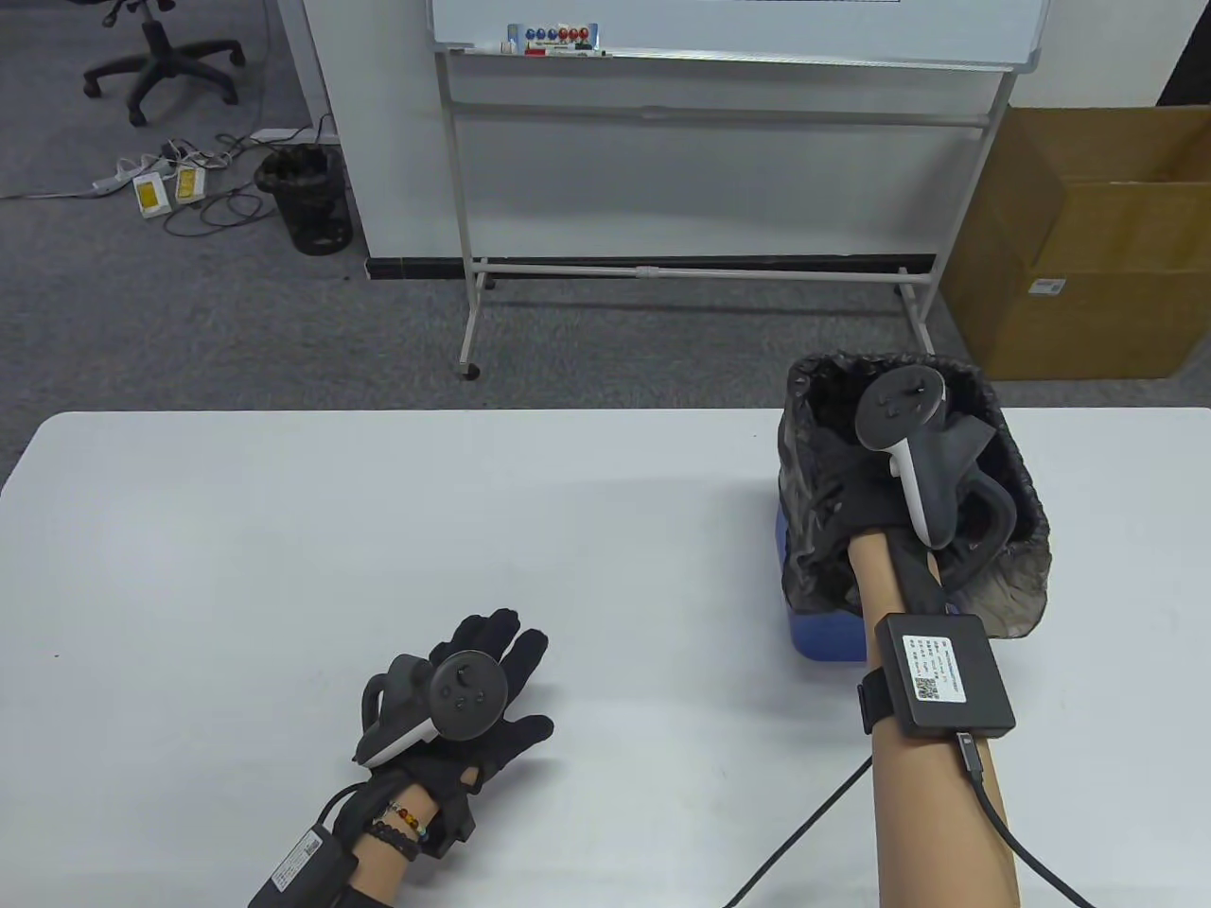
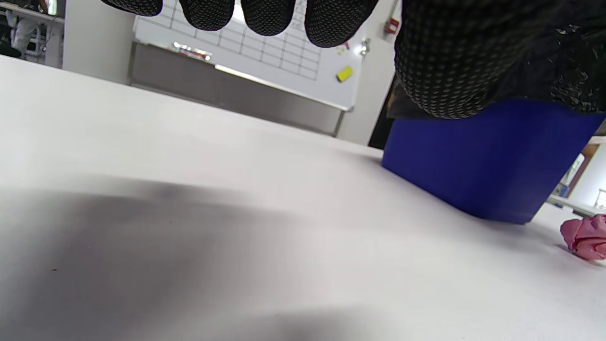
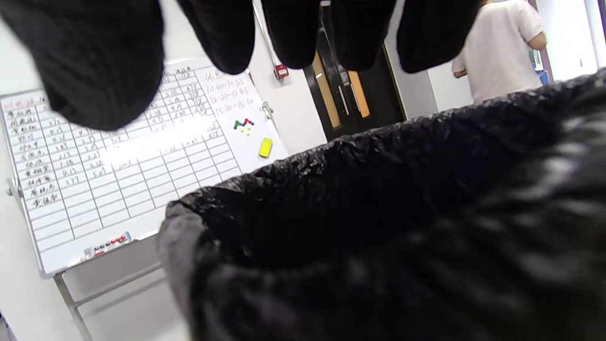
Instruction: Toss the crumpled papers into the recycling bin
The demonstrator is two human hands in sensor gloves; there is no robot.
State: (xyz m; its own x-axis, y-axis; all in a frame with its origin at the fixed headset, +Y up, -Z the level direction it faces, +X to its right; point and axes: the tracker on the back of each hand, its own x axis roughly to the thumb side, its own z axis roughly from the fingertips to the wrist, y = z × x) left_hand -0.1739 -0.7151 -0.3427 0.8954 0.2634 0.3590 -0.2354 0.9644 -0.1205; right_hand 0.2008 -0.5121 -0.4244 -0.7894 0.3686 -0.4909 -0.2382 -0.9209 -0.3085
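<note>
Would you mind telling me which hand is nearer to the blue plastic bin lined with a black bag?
Right. The right hand is over the opening of the blue plastic bin lined with a black bag; the left hand rests flat on the white table, well to the bin's left.

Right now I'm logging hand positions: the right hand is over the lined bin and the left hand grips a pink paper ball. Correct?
Not quite. The left hand holds nothing; it lies spread on the table in the table view. The right hand is over the lined bin.
</note>
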